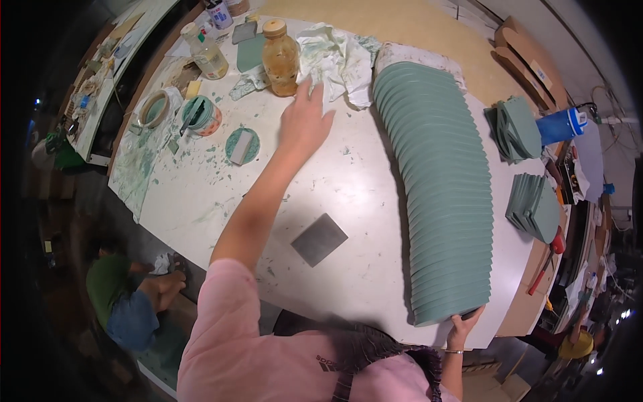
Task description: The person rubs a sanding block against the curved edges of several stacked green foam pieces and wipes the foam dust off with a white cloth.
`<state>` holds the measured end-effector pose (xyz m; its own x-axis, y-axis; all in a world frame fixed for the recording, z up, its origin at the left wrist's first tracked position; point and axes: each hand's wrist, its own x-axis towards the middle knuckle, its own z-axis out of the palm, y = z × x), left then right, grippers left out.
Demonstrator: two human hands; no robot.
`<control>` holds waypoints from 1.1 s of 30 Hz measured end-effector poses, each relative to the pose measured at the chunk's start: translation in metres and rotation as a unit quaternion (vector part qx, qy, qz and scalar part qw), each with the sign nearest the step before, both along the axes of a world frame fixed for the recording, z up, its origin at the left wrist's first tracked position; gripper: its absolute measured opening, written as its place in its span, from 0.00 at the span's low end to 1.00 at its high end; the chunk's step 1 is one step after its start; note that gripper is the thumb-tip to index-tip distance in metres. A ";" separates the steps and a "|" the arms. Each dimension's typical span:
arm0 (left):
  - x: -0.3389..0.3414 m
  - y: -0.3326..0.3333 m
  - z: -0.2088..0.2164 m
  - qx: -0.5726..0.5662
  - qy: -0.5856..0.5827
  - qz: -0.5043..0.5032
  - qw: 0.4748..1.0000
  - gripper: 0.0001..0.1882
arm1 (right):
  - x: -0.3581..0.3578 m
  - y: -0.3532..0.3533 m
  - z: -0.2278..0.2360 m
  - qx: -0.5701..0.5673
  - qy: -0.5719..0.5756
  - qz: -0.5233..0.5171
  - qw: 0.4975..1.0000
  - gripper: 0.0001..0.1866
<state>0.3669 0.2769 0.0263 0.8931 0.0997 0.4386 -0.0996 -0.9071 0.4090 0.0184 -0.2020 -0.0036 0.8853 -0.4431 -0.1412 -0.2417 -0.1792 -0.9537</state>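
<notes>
My left hand (307, 124) reaches across the white table, fingers apart and holding nothing I can see. Its fingertips are beside a bottle (280, 63) of amber liquid and a crumpled white sheet (335, 60); whether they touch either, I cannot tell. A long row of thin green plates (445, 187), packed face to face, runs down the table's right part. At its near end my right hand (461, 328) is closed against the last plate, with something dark between thumb and fingers. A flat dark grey square (319, 239) lies between my arms.
Left on the table are a paint pot (202, 116) with a dark tool, a green-smeared disc (242, 145) bearing a grey block, and a clear bottle (207, 57). Two smaller plate stacks (514, 130) and a red-handled tool (552, 248) lie right. Someone in green (110, 285) sits lower left.
</notes>
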 end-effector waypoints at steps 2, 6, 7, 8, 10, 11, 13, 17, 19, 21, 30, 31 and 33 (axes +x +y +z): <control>0.040 -0.012 -0.003 0.022 -0.018 0.021 0.999 0.27 | -0.002 0.001 -0.001 -0.005 -0.002 -0.007 1.000 0.65; 0.097 -0.003 -0.034 0.046 0.086 0.107 0.989 0.27 | 0.004 0.010 0.007 0.002 0.006 0.000 1.000 0.62; 0.103 0.004 -0.039 0.071 0.125 0.127 0.981 0.25 | 0.006 0.013 0.010 0.002 0.002 -0.006 1.000 0.62; 0.101 0.000 -0.033 0.071 0.121 0.118 0.983 0.25 | 0.006 0.015 0.013 -0.006 0.005 -0.008 1.000 0.61; 0.081 -0.007 -0.012 0.022 0.055 0.099 0.993 0.18 | 0.010 0.017 0.017 -0.012 0.005 -0.018 1.000 0.60; 0.068 -0.002 0.006 0.028 0.052 0.096 0.994 0.18 | 0.013 0.019 0.017 -0.015 0.005 -0.002 1.000 0.59; 0.038 -0.001 0.042 -0.107 -0.064 0.030 0.992 0.11 | 0.015 0.019 0.019 -0.016 0.010 0.004 1.000 0.58; -0.049 -0.011 0.115 -0.270 -0.085 -0.218 0.934 0.15 | 0.014 0.017 0.026 -0.033 0.009 -0.008 0.999 0.59; -0.114 -0.022 0.137 -0.465 0.093 -0.269 0.838 0.17 | 0.013 0.018 0.025 -0.031 0.005 -0.016 0.999 0.60; -0.169 -0.015 0.114 -0.332 0.156 -0.306 0.879 0.14 | 0.016 0.021 0.025 -0.023 -0.031 -0.017 0.999 0.57; -0.186 -0.010 -0.023 -0.355 0.283 -0.020 0.891 0.23 | 0.019 0.021 0.016 -0.037 -0.038 -0.004 0.999 0.48; -0.168 -0.039 0.011 -0.332 0.229 -0.019 0.915 0.22 | 0.010 0.015 0.025 -0.061 -0.036 -0.018 0.997 0.48; -0.139 -0.057 0.054 -0.363 0.193 -0.119 0.904 0.18 | 0.008 0.010 0.031 -0.009 -0.046 -0.011 0.999 0.49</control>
<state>0.2281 0.2194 0.0802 0.9997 0.0208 -0.0138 0.0203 -0.3569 0.9339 0.0269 -0.1919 0.0272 0.8842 -0.4642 -0.0521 -0.1582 -0.1927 -0.9684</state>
